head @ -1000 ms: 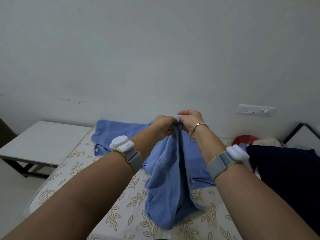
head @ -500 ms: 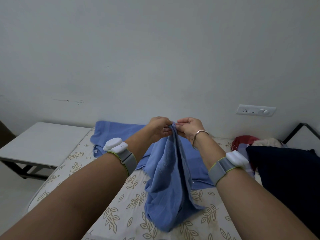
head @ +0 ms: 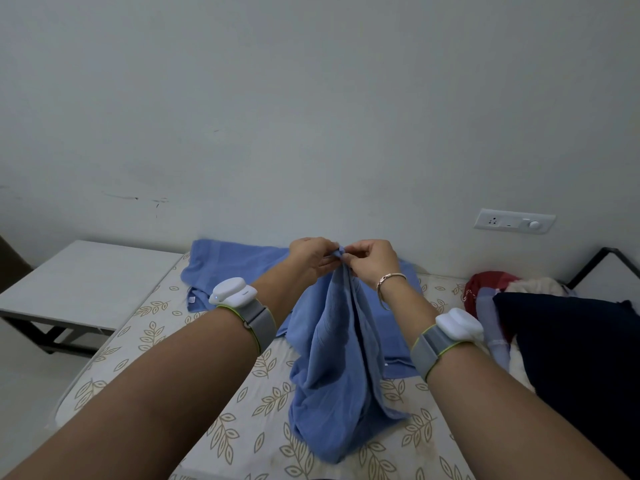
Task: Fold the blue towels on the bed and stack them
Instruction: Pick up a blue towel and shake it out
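Bedsheet (head: 145,344) partly under towel (head: 339,375)

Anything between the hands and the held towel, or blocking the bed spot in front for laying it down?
Nothing visible. Left hand and right hand both pinch the blue towel directly at its top. The bedsheet around its draped lower end shows no obstacles.

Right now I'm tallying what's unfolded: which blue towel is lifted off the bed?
The bunched blue towel, pinched at its top by the left hand and right hand; the other blue towel lies spread behind.
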Demonstrator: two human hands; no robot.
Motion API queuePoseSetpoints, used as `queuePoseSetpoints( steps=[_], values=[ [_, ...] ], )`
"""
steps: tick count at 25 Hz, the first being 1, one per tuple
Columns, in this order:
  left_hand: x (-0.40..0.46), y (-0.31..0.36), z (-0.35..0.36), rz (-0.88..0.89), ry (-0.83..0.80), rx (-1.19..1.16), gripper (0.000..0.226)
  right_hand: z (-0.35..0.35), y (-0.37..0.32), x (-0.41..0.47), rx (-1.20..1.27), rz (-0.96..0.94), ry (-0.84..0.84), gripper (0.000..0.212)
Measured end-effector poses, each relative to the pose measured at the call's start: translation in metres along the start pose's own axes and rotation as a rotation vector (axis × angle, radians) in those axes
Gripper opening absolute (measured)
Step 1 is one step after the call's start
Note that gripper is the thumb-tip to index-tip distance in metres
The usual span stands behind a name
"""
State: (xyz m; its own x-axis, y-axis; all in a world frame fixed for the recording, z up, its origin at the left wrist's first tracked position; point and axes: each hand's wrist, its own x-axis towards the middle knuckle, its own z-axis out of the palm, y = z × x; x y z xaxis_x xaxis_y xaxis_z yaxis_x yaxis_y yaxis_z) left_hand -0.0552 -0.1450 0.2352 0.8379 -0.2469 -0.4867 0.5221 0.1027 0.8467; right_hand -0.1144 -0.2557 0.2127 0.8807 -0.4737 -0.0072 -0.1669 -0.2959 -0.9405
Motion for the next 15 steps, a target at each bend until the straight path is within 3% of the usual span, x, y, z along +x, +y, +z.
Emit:
queuePoseSetpoints(
  steps=[8, 11, 15],
  values=[
    [0.0021, 0.0009, -0.0008, 0.005, 0.077, 0.041, 0.016, 0.0031, -0.0031, -0.0085, -0.166, -0.108, 0.071, 0.011],
    [-0.0006, 0.0032, -0.0041, 0.005, 0.037, 0.045, 0.009, 0.0, -0.0055, -0.0098, -0.201, -0.122, 0.023, 0.019],
    [-0.0061, 0.0084, -0.0091, 0.019, -0.125, 0.121, 0.029, -0.0029, -0.0014, -0.0051, -0.24, -0.076, 0.103, 0.026]
  ],
)
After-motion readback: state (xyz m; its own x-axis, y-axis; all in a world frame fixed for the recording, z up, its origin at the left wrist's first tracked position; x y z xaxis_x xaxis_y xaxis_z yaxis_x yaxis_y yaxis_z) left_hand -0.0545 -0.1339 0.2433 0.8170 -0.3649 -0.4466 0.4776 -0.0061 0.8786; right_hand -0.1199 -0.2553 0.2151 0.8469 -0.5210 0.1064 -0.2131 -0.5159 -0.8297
